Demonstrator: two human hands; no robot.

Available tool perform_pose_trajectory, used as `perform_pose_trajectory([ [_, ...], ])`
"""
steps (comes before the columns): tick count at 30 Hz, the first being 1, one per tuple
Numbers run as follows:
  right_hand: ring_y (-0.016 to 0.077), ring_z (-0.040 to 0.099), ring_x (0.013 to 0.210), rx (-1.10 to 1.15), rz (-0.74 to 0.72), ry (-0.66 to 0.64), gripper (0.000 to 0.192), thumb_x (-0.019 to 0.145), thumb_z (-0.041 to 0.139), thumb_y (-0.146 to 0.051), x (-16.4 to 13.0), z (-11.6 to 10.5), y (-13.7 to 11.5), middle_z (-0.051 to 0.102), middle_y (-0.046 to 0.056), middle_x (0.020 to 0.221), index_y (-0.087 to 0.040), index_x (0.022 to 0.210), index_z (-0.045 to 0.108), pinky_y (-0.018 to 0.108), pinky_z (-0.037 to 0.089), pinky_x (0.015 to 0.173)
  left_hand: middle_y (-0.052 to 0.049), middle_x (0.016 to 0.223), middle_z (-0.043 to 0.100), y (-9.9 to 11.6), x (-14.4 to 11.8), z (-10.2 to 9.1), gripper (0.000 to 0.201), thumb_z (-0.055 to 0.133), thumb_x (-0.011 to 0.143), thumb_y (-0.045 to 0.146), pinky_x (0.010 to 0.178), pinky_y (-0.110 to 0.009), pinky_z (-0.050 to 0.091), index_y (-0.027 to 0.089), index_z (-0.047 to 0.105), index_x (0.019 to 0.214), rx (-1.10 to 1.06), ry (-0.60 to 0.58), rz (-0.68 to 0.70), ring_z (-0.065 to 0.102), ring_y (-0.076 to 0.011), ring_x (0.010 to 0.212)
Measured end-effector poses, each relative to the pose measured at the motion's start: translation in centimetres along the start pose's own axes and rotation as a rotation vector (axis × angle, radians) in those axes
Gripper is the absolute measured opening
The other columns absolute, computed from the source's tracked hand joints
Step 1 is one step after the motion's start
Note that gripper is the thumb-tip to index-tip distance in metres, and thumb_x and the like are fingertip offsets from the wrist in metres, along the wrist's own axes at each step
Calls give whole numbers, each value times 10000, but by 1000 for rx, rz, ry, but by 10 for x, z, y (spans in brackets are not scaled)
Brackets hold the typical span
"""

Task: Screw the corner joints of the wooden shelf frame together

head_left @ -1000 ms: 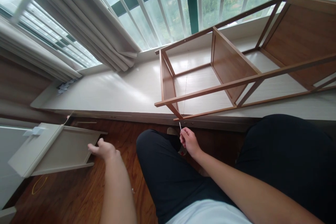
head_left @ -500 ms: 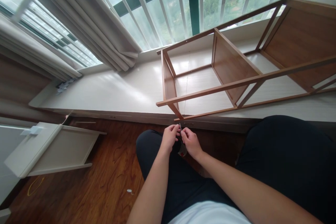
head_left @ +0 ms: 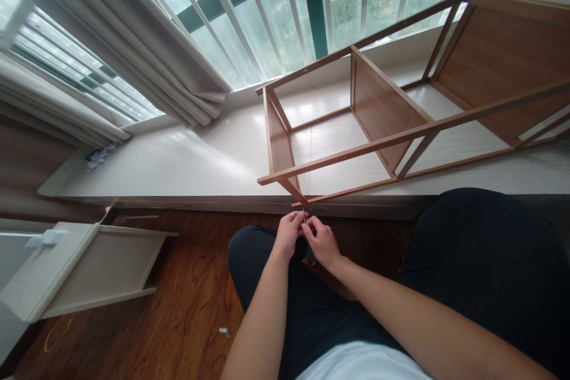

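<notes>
Pinching a thin pale string (head_left: 304, 218) between fingertips of left hand (head_left: 289, 234) and right hand (head_left: 321, 240), just below the tipped brown wooden shelf frame's (head_left: 285, 148) corner, seemingly knotting, needing steady tension next.

Our bare forearms without sleeves, our left hand (head_left: 289, 233) and right hand (head_left: 321, 241) ungloved, our dark trousers (head_left: 467, 285), our white shirt hem (head_left: 356, 365) nearest the camera.

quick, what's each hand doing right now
Left hand: fingers pinched shut on a thin pin-like piece, too small to identify.
Right hand: pinched shut on the same piece, just below the wooden shelf frame.
</notes>
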State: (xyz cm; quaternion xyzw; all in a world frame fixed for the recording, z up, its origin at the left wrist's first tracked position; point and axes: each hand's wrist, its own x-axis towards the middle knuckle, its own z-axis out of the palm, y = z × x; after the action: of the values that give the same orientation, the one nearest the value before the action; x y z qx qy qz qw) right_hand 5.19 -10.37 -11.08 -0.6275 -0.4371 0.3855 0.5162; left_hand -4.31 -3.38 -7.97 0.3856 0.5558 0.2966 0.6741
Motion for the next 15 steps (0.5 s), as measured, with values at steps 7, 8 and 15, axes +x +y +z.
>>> perform_pose_trajectory([
  [7,180,519,565,5,6,26,251,939,525,-413,2,0,-1,555,-15,625,-251,747,526,268,333,579,-23,716,646,-3,8,-2,387,838,667,456,604,-231,486,123,725,828,-2,-10,40,589,-116,636],
  [8,180,519,567,3,9,25,250,941,522,-413,2,1,-2,556,-15,628,-251,751,527,269,334,581,-24,716,647,-4,9,-1,387,840,662,454,603,-235,487,122,725,826,1,-8,40,584,-116,630],
  [15,175,506,551,-7,29,24,220,880,607,-403,2,0,-3,541,-24,604,-253,737,532,267,329,571,-17,670,632,-6,12,-4,419,845,638,478,581,-239,457,119,719,813,4,-20,58,563,-116,594],
])
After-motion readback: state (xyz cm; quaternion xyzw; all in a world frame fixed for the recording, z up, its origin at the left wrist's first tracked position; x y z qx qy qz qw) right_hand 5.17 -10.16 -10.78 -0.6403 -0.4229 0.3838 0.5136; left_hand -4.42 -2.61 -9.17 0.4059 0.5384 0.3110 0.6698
